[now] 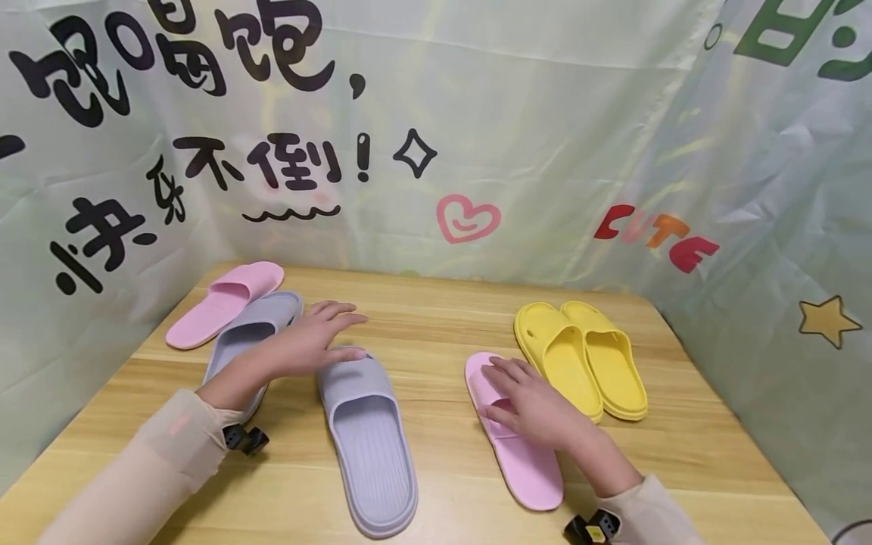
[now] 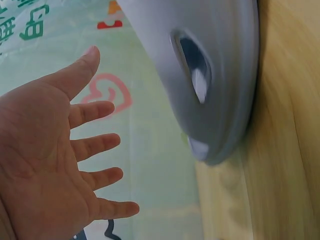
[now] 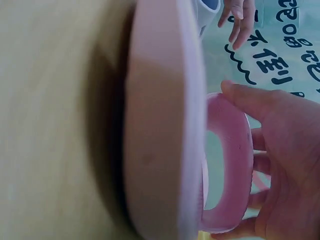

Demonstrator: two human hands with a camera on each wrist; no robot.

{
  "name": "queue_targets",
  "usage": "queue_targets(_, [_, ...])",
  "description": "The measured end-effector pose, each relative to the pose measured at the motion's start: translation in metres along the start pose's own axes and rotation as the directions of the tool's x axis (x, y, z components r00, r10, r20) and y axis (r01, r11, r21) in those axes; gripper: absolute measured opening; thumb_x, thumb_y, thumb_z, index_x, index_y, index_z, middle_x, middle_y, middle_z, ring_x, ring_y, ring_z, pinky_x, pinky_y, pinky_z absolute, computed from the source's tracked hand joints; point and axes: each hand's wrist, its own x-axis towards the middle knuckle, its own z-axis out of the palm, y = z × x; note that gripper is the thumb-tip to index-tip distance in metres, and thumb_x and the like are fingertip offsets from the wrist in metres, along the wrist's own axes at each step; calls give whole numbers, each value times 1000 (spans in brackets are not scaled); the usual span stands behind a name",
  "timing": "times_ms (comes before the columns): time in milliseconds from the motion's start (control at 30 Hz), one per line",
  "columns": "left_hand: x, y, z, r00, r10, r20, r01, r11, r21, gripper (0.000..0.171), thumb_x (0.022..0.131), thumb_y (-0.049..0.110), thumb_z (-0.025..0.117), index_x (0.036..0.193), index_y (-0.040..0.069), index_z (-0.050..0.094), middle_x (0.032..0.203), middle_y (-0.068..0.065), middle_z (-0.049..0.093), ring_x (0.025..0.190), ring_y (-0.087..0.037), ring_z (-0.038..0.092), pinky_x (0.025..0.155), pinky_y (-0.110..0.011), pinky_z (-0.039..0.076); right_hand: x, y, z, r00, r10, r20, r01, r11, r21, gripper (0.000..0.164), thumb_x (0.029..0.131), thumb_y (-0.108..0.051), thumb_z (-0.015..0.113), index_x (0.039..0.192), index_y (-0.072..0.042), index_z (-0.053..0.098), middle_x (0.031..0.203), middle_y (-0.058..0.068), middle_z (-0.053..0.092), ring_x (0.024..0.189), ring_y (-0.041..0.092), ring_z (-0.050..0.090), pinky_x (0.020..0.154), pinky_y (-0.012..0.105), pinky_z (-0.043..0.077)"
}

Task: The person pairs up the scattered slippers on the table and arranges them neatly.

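Note:
My left hand point(image 1: 309, 341) hovers with fingers spread above the table, between two lavender-grey slippers. In the left wrist view its palm point(image 2: 45, 155) faces the camera and holds nothing, apart from a slipper with an oval hole point(image 2: 200, 85). One lavender slipper point(image 1: 375, 462) lies with its toe just under this hand; the other point(image 1: 238, 344) is partly hidden by the forearm. My right hand point(image 1: 531, 405) rests over the strap of a pink slipper point(image 1: 531, 469). In the right wrist view, thumb and fingers bend round the strap point(image 3: 237, 155), some fingertips hidden behind it.
A pair of yellow slippers point(image 1: 613, 363) lies side by side just right of my right hand. Another pink slipper point(image 1: 204, 318) lies at the table's back left. A printed cloth point(image 1: 531, 113) hangs round the back and sides of the wooden table point(image 1: 443, 318).

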Motion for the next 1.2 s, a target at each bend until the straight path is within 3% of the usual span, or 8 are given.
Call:
queue_targets(167, [-6, -13, -6, 1000, -9, -23, 10, 999, 47, 64, 81, 57, 51, 131, 17, 45, 135, -12, 36, 124, -35, 27, 98, -53, 23, -1, -1, 1, 1000, 24, 9, -24, 1000, -18, 69, 81, -57, 51, 136, -17, 39, 137, 12, 36, 120, 38, 35, 97, 47, 30])
queue_targets(367, [-13, -29, -18, 998, -42, -36, 45, 997, 62, 67, 80, 59, 49, 130, 14, 45, 134, -14, 36, 124, -35, 28, 97, -52, 24, -2, -1, 1, 999, -26, 30, 26, 1000, 1, 67, 82, -53, 52, 136, -17, 38, 138, 9, 35, 122, 33, 34, 97, 45, 30])
queue_targets(533, [-17, -47, -27, 994, -63, -92, 72, 992, 100, 63, 81, 53, 55, 127, 11, 48, 130, -17, 40, 121, -38, 30, 99, -51, 20, -2, 0, 0, 999, -18, 34, 17, 1000, 23, 68, 80, -56, 53, 136, -20, 38, 139, 8, 34, 123, 33, 32, 97, 46, 29])
queue_targets(800, [-24, -72, -38, 984, -153, -97, 159, 985, 63, 66, 81, 54, 53, 128, 9, 46, 132, -19, 37, 123, -39, 25, 99, -53, 20, -2, 0, -1, 999, 11, 40, -11, 1000, 17, 68, 79, -60, 51, 136, -26, 38, 138, 8, 35, 120, 35, 36, 95, 47, 31])
queue_targets(1067, [-25, -95, -45, 979, -155, -135, 166, 984, 70, 60, 83, 45, 57, 126, 4, 47, 130, -19, 39, 122, -38, 28, 99, -51, 19, -4, 1, 0, 999, -17, 29, 18, 1000, -4, 65, 81, -56, 52, 136, -25, 38, 138, 7, 35, 123, 31, 33, 96, 46, 31])
queue_targets(1200, [-27, -104, -47, 973, -192, -130, 202, 976, 74, 61, 83, 47, 56, 127, 4, 46, 131, -19, 38, 122, -40, 27, 97, -54, 19, -4, 2, -1, 999, -34, 18, 34, 999, 1, 64, 81, -54, 53, 136, -24, 38, 138, 7, 35, 125, 30, 32, 98, 44, 30])
